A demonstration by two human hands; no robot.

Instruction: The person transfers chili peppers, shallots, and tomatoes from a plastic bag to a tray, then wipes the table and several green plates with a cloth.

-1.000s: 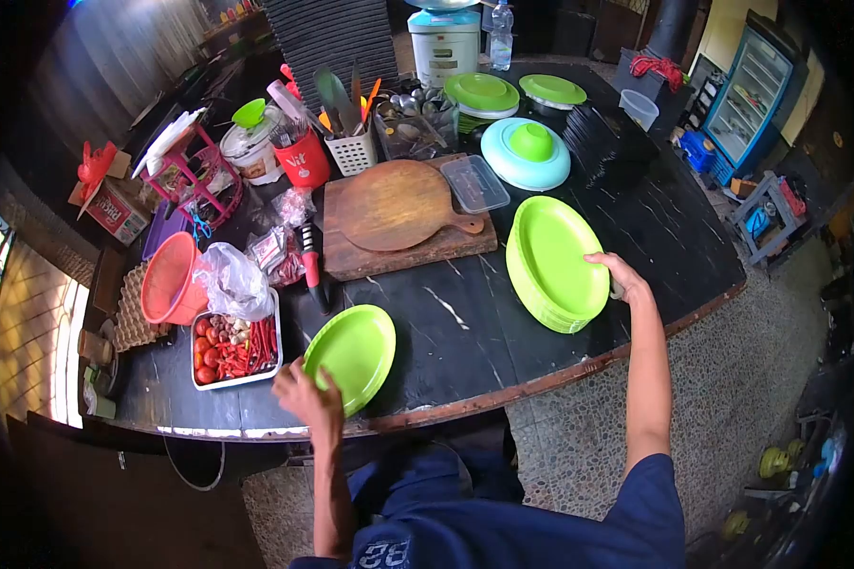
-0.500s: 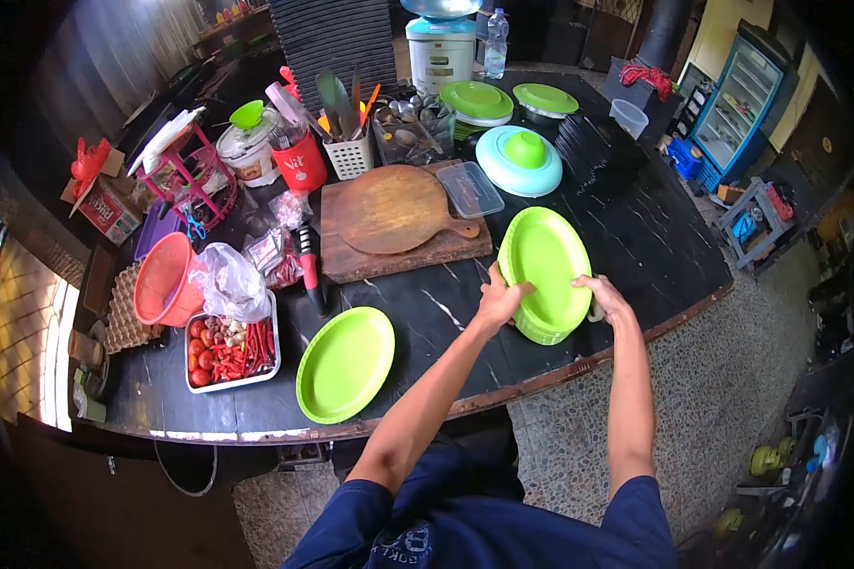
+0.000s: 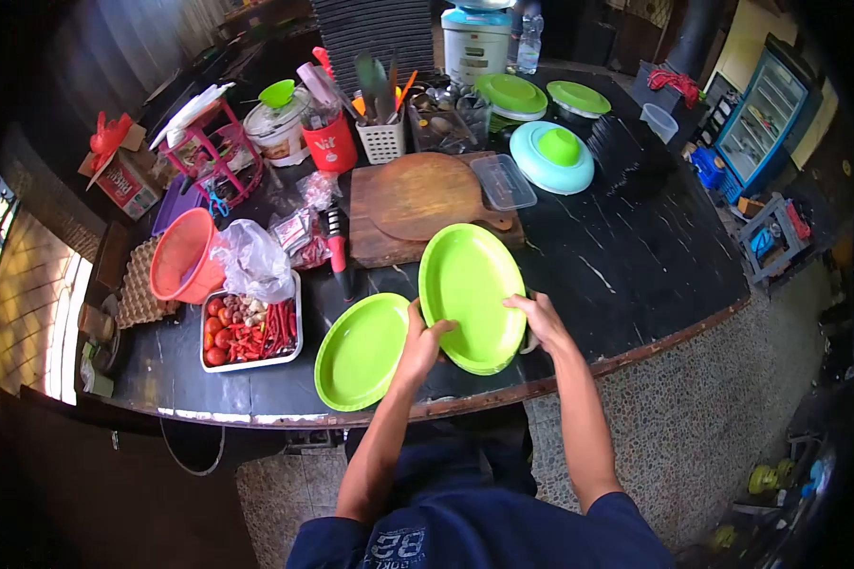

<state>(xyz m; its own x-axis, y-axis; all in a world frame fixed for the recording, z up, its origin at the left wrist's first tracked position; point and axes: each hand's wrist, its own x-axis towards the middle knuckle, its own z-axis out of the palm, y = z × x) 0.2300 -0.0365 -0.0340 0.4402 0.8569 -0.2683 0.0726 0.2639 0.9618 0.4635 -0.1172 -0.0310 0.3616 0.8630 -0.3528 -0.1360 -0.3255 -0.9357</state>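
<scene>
Far left of the black marble-veined counter [image 3: 636, 275]: orange plastic colander [image 3: 182, 256] tipped on its side over a stack of cardboard egg trays [image 3: 139, 289]. Just right of it, crumpled clear plastic bag [image 3: 253, 261], and below that a white rectangular tray of tomatoes and red chillies [image 3: 249, 331]. Red-handled knife [image 3: 338, 248] lies between the tray and the brown wooden cutting board [image 3: 417, 204]; a round wooden paddle board rests on top of the latter. Near counter edge: single lime-green oval plastic plate [image 3: 361, 351], flat on the surface. Left hand [image 3: 419, 343] closed on the left rim of a stack of lime-green oval plastic plates [image 3: 473, 294], thumb over the rim, fingers beneath. The stack sits just right of the single plate, its left edge overlapping that plate's rim; whether it rests on the counter or is lifted, cannot tell. Right hand [image 3: 538, 321] grips the stack's right rim, fingers curled on the upper face. Further back right: clear rectangular plastic container [image 3: 503, 181], then a pale blue round dish with a green domed lid [image 3: 552, 156]
</scene>
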